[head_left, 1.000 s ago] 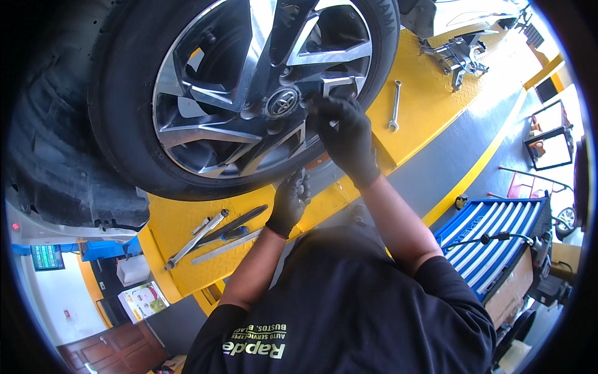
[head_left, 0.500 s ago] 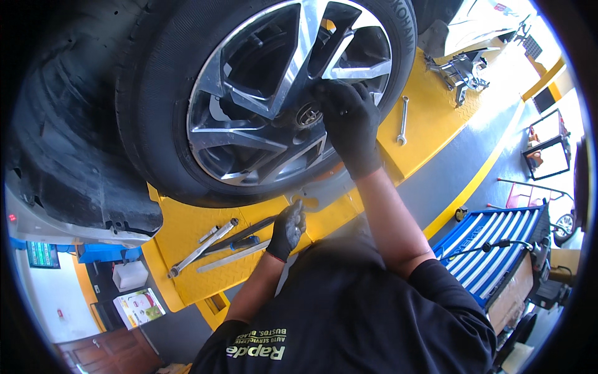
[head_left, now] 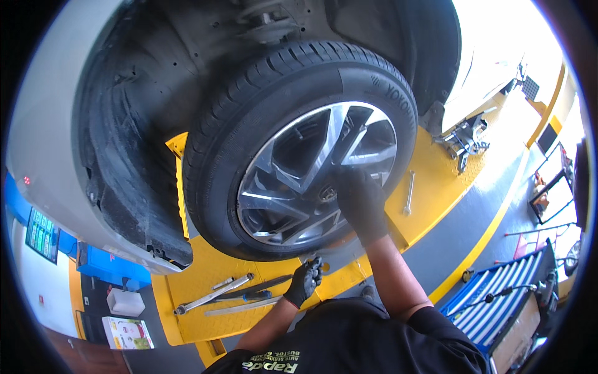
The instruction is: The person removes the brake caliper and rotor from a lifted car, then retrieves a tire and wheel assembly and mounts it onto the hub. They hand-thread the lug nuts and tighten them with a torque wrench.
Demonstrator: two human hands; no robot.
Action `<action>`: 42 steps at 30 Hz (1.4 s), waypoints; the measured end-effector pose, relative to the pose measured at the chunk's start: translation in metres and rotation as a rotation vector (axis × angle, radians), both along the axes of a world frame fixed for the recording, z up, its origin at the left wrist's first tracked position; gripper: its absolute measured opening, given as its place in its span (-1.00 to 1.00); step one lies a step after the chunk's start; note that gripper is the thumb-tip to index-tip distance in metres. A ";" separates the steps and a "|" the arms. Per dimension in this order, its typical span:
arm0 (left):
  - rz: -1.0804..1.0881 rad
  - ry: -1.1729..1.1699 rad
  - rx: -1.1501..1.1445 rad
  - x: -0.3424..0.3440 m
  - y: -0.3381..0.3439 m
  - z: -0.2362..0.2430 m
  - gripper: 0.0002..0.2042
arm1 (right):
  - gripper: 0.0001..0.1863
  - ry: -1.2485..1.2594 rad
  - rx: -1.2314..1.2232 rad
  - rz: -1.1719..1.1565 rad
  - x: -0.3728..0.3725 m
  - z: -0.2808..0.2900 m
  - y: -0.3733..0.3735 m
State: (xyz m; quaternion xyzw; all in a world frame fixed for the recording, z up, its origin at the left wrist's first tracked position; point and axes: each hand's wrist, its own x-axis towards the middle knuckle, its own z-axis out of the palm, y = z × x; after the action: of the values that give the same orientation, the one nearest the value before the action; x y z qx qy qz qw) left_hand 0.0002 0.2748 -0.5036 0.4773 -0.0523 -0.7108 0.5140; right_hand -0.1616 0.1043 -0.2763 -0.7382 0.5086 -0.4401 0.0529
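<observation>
A car wheel with a black tire (head_left: 218, 181) and a silver-and-black alloy rim (head_left: 321, 146) fills the middle of the view. My right hand (head_left: 361, 202), in a black glove, is at the rim just right of the center cap (head_left: 327, 193). Motion blurs its fingers, and anything in them is hidden. Below the tire's lower edge is my left hand (head_left: 304, 283), also gloved, its fingers curled closed. What they may hold is too small to name. Left of it, a long chrome bar tool (head_left: 215, 293) and a flat metal bar (head_left: 243, 307) lie on the yellow platform (head_left: 180, 327).
A combination wrench (head_left: 409, 193) lies on the platform right of the tire. Beyond it stands a metal jack-like device (head_left: 466, 140). The dark wheel arch (head_left: 137, 143) curves above and left. A blue-and-white slatted creeper (head_left: 498, 287) is at the right.
The view has tilted up, so more of the wheel arch and tire shows, and both hands appear lower. My right hand remains by the hub, my left below the tire.
</observation>
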 end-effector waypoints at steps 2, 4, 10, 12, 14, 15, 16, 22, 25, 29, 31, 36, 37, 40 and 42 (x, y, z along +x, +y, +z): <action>-0.001 -0.018 0.005 -0.003 0.003 0.006 -0.78 | -0.86 0.095 -0.045 -0.022 0.001 0.001 0.001; -0.021 -0.021 -0.005 -0.003 0.004 0.007 -0.79 | -0.92 0.139 -0.225 -0.007 -0.001 0.012 0.000; 0.010 -0.017 0.058 -0.004 0.009 0.000 -0.75 | -0.89 0.012 -0.205 0.068 -0.006 0.009 -0.007; 0.021 0.007 0.070 -0.006 0.010 0.003 -0.72 | -0.85 0.099 -0.062 0.013 -0.006 -0.005 -0.012; 0.010 0.003 0.118 -0.007 0.008 0.005 -0.68 | -0.80 0.203 0.166 -0.014 -0.006 0.010 -0.004; 0.008 0.001 0.141 -0.007 0.008 0.006 -0.66 | -0.80 0.113 0.078 0.017 -0.004 0.008 -0.002; -0.007 -0.010 0.138 -0.006 0.011 0.008 -0.62 | -0.81 0.023 -0.009 0.049 -0.003 0.006 0.000; 0.014 0.062 0.072 -0.007 0.020 0.006 -0.69 | -0.78 0.048 -0.017 0.013 -0.005 -0.008 -0.008; 0.018 0.104 0.025 0.000 0.024 -0.003 -0.79 | -0.78 0.045 -0.026 0.020 -0.004 0.001 -0.005; 0.035 0.118 -0.005 -0.002 0.024 -0.006 -0.87 | -0.75 0.104 0.005 -0.034 -0.002 0.006 -0.005; 0.024 0.091 -0.007 -0.002 0.020 0.003 -0.90 | -0.75 -0.005 -0.156 -0.003 -0.004 -0.002 -0.007; 0.017 -0.032 -0.043 -0.004 0.026 0.012 -0.89 | -0.78 0.088 -0.115 -0.035 -0.001 0.007 -0.008; 0.009 0.008 -0.048 -0.003 0.025 0.013 -0.88 | -0.78 0.020 -0.208 -0.023 -0.001 0.006 -0.008; -0.029 0.122 -0.064 0.004 0.028 0.003 -0.87 | -0.77 0.158 -0.169 -0.041 -0.005 -0.007 -0.017; -0.013 0.154 -0.041 0.005 0.029 0.005 -0.87 | -0.76 0.130 -0.109 -0.087 -0.004 0.005 -0.010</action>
State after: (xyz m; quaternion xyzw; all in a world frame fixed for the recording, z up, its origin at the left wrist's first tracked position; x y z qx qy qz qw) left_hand 0.0057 0.3040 -0.4982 0.4103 -0.0303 -0.7474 0.5216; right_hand -0.1653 0.0946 -0.2714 -0.7440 0.5180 -0.4202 -0.0394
